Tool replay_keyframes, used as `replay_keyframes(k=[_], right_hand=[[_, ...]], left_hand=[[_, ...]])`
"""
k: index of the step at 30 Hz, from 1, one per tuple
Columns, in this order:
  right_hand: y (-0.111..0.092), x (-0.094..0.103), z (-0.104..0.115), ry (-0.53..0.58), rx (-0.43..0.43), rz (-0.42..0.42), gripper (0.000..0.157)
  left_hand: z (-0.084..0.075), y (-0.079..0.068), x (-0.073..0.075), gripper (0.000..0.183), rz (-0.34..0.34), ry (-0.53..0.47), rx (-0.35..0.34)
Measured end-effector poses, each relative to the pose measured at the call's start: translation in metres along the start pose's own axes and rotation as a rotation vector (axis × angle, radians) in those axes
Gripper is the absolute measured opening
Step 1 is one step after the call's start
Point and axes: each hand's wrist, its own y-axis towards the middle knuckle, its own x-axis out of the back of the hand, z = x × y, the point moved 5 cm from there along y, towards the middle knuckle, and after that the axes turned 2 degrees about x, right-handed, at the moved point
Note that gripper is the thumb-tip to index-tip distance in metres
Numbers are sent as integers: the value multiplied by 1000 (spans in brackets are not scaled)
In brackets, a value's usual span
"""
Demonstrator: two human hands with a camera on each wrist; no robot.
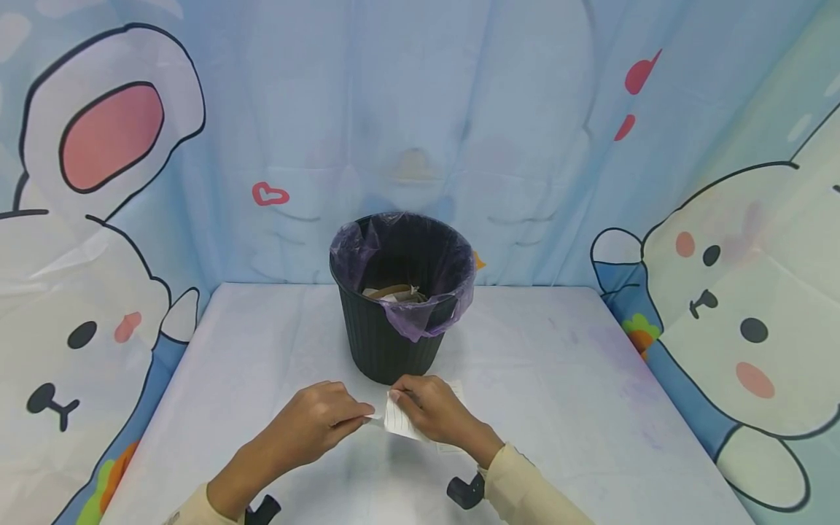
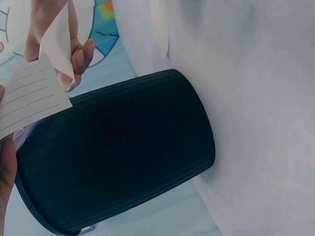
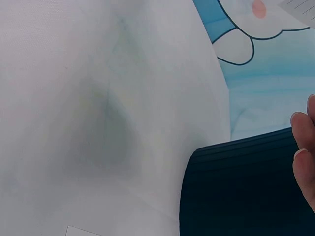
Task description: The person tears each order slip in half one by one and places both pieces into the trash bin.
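Observation:
In the head view, my left hand (image 1: 321,417) pinches a white edge of paper between thumb and fingers. Close beside it, my right hand (image 1: 436,410) grips lined paper (image 1: 402,421). The left wrist view shows a lined piece (image 2: 32,96) at the left hand and a curled white piece (image 2: 59,44) in the right hand (image 2: 81,56); whether the two are still joined I cannot tell. Both hands are just in front of a dark ribbed trash bin (image 1: 394,346). Fingers (image 3: 305,132) show at the right wrist view's edge.
A purple bag (image 1: 420,321) lines the bin, with paper-like scraps (image 1: 397,293) inside. Another sheet (image 1: 453,446) lies on the white table (image 1: 558,379), partly under the right hand. A blue cartoon curtain (image 1: 295,131) hangs behind and at both sides.

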Motion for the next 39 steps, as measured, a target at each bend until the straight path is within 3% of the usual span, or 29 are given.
replay_keyframes(k=[18, 39], right_hand=[[0, 0, -2, 3, 24, -17, 9], [0, 1, -2, 6, -14, -1, 10]], left_hand=[[0, -1, 1, 22, -4, 8, 4], [-2, -1, 2, 21, -3, 7, -9]])
